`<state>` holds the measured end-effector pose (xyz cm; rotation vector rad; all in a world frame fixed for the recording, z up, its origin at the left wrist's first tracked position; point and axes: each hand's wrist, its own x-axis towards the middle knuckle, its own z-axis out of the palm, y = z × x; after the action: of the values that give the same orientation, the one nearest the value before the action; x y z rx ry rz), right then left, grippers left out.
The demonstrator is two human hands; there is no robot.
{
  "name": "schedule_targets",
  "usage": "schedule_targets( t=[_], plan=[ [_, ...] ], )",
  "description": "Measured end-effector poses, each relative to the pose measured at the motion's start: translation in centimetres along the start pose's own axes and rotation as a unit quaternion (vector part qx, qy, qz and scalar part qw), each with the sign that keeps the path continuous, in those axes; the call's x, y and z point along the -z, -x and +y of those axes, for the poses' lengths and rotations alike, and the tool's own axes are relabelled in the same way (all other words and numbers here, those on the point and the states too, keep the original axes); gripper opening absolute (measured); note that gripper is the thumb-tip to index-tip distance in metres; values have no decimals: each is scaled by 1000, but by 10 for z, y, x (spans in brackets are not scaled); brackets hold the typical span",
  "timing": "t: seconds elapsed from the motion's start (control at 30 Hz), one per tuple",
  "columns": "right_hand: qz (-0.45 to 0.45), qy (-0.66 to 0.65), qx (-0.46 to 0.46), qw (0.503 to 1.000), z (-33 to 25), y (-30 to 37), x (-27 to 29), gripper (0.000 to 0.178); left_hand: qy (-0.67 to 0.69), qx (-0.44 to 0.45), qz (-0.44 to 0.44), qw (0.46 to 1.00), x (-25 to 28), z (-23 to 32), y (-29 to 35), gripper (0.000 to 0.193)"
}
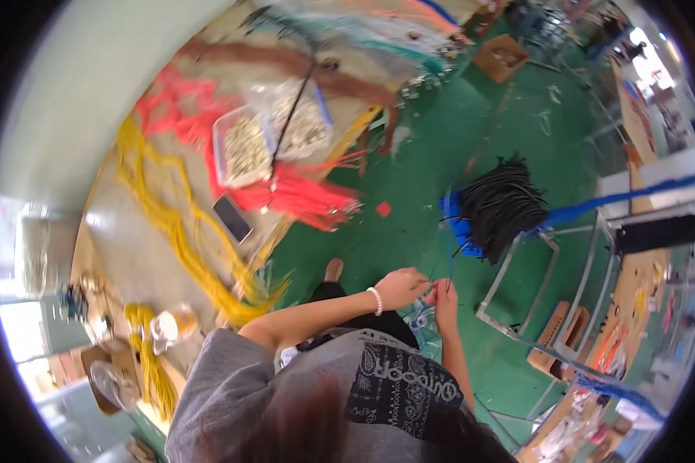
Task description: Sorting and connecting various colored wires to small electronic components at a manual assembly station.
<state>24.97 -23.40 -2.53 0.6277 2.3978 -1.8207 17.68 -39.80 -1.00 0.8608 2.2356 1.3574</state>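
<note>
In front of my body my two hands come together over the green floor. My left hand (pixel 400 290), with a white beaded bracelet (pixel 375 301) at the wrist, has its fingers curled toward the right one; what they pinch is too small to make out. My right hand (pixel 445 296) is closed, thumb and finger pressed together on a thin blue cord (pixel 451 266) that rises from the fingertips. Beyond the hands, a thick bundle of black cords (pixel 503 204) lies over a blue support (pixel 462 225).
At left a table (pixel 150 204) bears yellow cords (pixel 174 231), red cords (pixel 309 202), a phone (pixel 232 219) and two tubs (pixel 222 154) of small pale pieces. A metal frame (pixel 517 282) stands at right, near a cardboard box (pixel 552 339). Another box (pixel 501 59) sits farther off.
</note>
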Motion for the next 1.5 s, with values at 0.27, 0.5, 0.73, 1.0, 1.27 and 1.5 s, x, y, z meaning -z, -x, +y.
schedule_targets(
  t=[0.27, 0.5, 0.73, 1.0, 1.27, 1.5],
  plan=[
    [-248, 222, 25, 943, -36, 56, -82, 30, 333, 153, 179, 913, 57, 30, 36, 29],
    [-364, -385, -205, 823, -148, -23, -108, 45, 240, 155, 280, 917, 28, 15, 122, 19],
    [-233, -239, -156, 930, -82, -14, -118, 26, -198, 248, 205, 926, 47, -77, 182, 18],
    [-233, -181, -215, 931, -64, 42, -90, 33, -501, 374, -147, 767, 55, -281, 271, 23],
    [-260, -324, -314, 854, -41, 49, -127, 32, -212, 297, 186, 912, 77, -138, 199, 16],
    [-108, -216, -169, 956, -79, 34, -186, 40, 216, 281, 127, 926, 67, -42, 167, 9]
  ],
)
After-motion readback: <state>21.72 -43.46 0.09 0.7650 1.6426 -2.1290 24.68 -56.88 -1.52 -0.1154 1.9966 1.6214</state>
